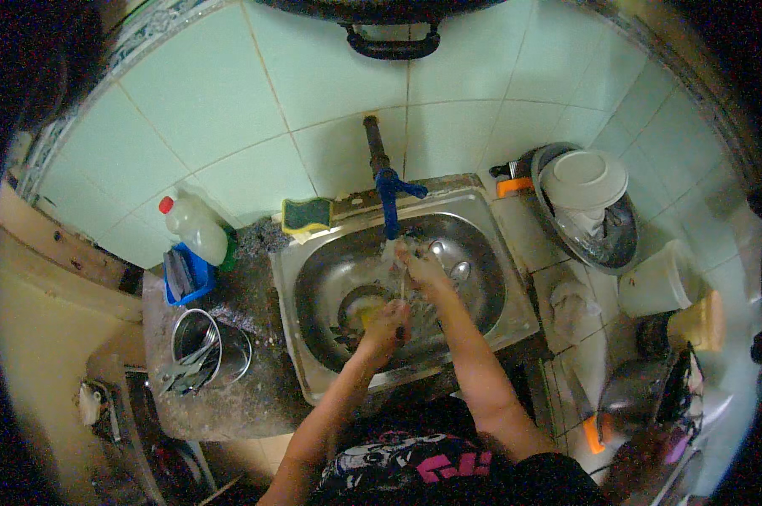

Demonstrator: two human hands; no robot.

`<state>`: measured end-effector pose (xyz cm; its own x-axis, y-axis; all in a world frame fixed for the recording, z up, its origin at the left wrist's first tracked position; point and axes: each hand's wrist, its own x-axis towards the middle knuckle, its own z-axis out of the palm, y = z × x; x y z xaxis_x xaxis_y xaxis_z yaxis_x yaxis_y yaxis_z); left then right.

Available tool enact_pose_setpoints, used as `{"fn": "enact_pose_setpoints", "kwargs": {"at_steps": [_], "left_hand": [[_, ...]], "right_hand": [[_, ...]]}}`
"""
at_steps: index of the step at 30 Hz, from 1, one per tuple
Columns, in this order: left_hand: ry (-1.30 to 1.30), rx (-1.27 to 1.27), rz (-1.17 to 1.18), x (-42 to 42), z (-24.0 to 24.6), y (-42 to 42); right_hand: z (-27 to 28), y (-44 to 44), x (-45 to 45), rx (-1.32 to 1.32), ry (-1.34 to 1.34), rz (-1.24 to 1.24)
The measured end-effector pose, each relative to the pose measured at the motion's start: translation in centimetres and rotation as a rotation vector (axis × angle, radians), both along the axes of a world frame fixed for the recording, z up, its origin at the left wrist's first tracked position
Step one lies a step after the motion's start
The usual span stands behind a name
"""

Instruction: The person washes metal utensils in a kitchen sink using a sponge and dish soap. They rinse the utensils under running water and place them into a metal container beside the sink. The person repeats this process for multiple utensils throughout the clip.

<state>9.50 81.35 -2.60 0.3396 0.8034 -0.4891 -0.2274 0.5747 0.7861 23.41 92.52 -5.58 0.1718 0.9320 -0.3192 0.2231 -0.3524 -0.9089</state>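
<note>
Both hands are over a stainless steel sink (490,316). Water runs from a blue-handled faucet (390,202) onto my right hand (422,269), whose fingers are bent just under the spout around something too blurred to name. Lower and to the left, my left hand (386,322) is closed around a dark-ended handle; a yellow item (367,313) lies by its fingers, over the round drain area. Spoons (460,271) rest in the right of the basin, and more utensils lie near the left hand. A yellow and green sponge (307,215) sits on the sink's back left corner.
On the left counter stand a bottle with a red cap (197,231), a blue basket (207,281) and a metal container (175,335) with cutlery. At right are a grey basin (631,243) holding white containers, a white tub (649,284) and a dark pan (631,386).
</note>
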Motion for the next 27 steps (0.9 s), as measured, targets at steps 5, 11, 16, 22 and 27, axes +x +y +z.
{"fn": "enact_pose_setpoints", "kwargs": {"at_steps": [5, 11, 16, 22, 27], "left_hand": [[0.555, 0.36, -0.227, 4.1, -3.5, 2.7], [1.346, 0.976, -0.221, 0.5, 0.6, 4.5], [1.534, 0.957, -0.345, -2.9, 1.1, 4.2], [1.664, 0.571, -0.429, -9.2, 0.2, 4.8], [1.124, 0.815, 0.004, -7.6, 0.9, 7.2]], "right_hand": [[-4.0, 2.6, -0.5, -0.135, -0.342, 0.589], [-0.3, 0.7, -2.0, 0.45, -0.144, 0.383], [-3.5, 0.9, -2.5, -0.359, 0.663, 0.173], [-7.8, 0.5, -1.8, -0.39, 0.599, 0.179], [-5.6, -1.3, -1.6, -0.219, 0.457, 0.271]]}}
